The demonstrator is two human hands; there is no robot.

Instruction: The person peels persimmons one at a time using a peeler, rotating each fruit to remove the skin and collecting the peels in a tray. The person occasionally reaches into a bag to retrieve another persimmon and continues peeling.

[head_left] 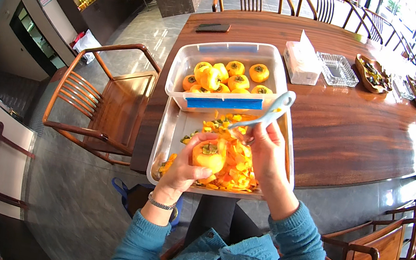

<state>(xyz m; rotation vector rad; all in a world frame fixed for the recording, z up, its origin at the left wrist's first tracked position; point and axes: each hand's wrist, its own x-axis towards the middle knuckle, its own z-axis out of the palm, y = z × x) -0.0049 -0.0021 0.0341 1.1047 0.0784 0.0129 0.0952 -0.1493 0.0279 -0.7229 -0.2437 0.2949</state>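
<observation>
My left hand (185, 167) is wrapped round an orange persimmon (209, 155), its leafy cap turned up. In my right hand (269, 151) is a light blue peeler (272, 113), its looped handle end pointing up and away from me; the blade end lies above the persimmon, apart from it. Beneath both hands a metal tray (176, 124) bears a heap of orange peelings (237, 170). Just beyond, a clear plastic bin (176, 72) with a blue strip on its near side holds several persimmons (235, 68).
The dark wooden table (339, 135) carries a phone (213, 28), a tissue box (303, 63), a glass ashtray (337, 70) and a brown carved bowl (374, 75). A wooden armchair (126, 94) stands at the left. More chairs (379, 258) line the right and far sides.
</observation>
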